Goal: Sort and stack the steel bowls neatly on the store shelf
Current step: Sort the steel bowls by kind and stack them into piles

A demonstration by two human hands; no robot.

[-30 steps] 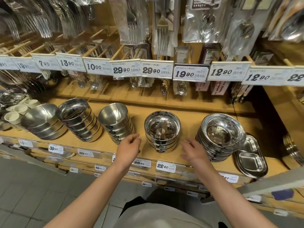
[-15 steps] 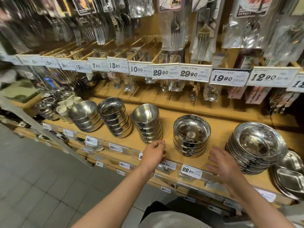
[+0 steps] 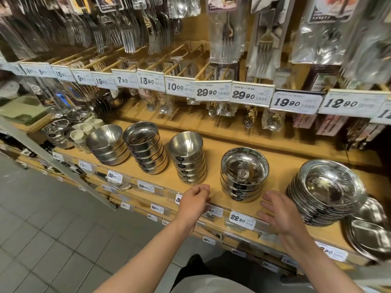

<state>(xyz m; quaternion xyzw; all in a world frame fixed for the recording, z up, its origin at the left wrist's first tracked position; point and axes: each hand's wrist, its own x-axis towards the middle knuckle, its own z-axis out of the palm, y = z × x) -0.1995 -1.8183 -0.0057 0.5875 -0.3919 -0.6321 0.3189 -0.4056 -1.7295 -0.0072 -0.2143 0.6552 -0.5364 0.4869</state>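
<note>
Hands come first, nearest the camera, both poised over the front lip of the shelf [image 3: 275,166] and holding nothing. The left hand [image 3: 193,200] has its fingers loosely curled, an idle, released grip, just in front of the gap between two stacks. The right hand [image 3: 279,210] is spread flat with straight fingers, also released, just beside the short stack of flat-bottomed bowls [image 3: 243,176]. Flanking that stack this way reads as readiness to cup it from both sides, probably to square it up or shift it.

Along the shelf edge run the price tags [image 3: 241,218], which likely explain the spacing: each stack seems to sit behind its own label.

A little farther back stand the sorted goods. To the right, a tall pile of wide shallow plates [image 3: 325,191] leans slightly outward, with divided trays [image 3: 372,233] just beside it. To the left, a stack of rounded bowls [image 3: 188,159], then a stack of straight-sided bowls [image 3: 146,149], then tilted larger bowls [image 3: 108,144], each nested by shape so they stay stable. Small pale cups [image 3: 84,130] sit beyond them.

Farthest back, packaged forks [image 3: 228,30] hang from pegs above a second row of prices.
</note>
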